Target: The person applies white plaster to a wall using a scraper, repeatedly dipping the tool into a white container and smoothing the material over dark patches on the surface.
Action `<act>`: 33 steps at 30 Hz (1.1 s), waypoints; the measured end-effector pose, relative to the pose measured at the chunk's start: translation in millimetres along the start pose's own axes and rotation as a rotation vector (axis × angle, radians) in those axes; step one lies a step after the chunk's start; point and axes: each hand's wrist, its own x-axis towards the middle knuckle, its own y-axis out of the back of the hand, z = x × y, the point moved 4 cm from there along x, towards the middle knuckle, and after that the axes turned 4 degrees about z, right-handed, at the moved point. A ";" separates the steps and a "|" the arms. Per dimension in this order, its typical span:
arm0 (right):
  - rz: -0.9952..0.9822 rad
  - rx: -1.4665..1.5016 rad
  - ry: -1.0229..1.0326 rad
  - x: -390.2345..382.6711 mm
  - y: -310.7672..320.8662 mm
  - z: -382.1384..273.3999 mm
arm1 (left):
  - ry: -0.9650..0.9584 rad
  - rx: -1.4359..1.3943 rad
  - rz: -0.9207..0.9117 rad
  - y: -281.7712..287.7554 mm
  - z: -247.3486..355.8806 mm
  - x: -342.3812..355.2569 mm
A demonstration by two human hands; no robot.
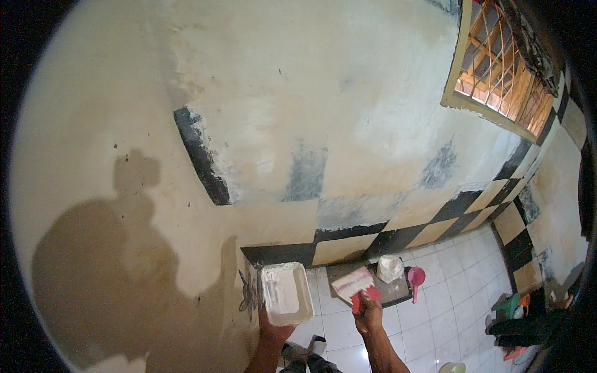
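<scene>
My left hand (pixel 273 329) grips the lower end of a white rectangular tub (pixel 266 295). White paste (pixel 285 289) coats the tub's inside. In my right hand (pixel 370 314) is a wide putty knife (pixel 352 283) with a red handle; its broad blade is smeared with white and points up and left. The blade is apart from both the tub and the wall. In front of me rises a cream wall (pixel 261 124), its black checker squares (pixel 404 241) partly covered by thin whitish paste.
On the tiled floor (pixel 429 323), a dark-edged board (pixel 398 290) bears an open white bag (pixel 390 267). A pink dipper (pixel 416 276) lies beside it. A barred window (pixel 497 68) is at upper right, with dark and coloured items (pixel 516 323) below right. My feet (pixel 305 354) show at the bottom.
</scene>
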 end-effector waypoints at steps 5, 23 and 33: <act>-0.148 -0.533 -0.015 -22.2 -99.5 -17.7 | 0.033 -0.037 0.002 -0.4 4.6 -4.8; -0.614 -1.502 0.285 -54.4 -229.2 -30.1 | 0.224 -0.179 -0.146 -63.3 19.3 -2.4; -0.544 -1.367 0.232 -53.2 -219.9 -36.5 | 0.214 -0.090 -0.232 -94.6 32.3 -13.8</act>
